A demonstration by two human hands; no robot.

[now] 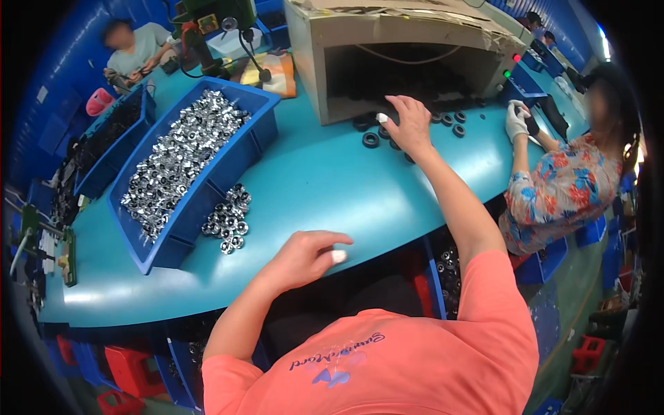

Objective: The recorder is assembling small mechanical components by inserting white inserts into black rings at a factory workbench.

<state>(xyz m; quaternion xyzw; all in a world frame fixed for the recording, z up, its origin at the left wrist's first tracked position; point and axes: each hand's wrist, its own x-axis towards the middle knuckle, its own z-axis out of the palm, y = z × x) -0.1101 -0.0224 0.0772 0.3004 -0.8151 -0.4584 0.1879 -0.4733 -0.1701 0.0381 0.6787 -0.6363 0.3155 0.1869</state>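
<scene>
My right hand [411, 128] reaches over several small black rings [371, 140] at the front of a beige box. Its fingers are stretched and apart, with white wrapping on the thumb, and part of the rings is hidden under it. My left hand [301, 259] is near the table's front edge, index finger extended and thumb apart, nothing visible between them; that thumb is wrapped in white too. To its left, shiny silver metal parts [228, 220] lie in a loose pile beside a blue bin [149, 259], which is full of similar parts [181, 166].
The beige box [304, 62], dark inside, stands at the back of the teal table [325, 176]. A green machine [197, 41] is at the back left. On the right sits a person in a flowered shirt [564, 190], wearing white gloves. Another person [142, 52] is at the far left.
</scene>
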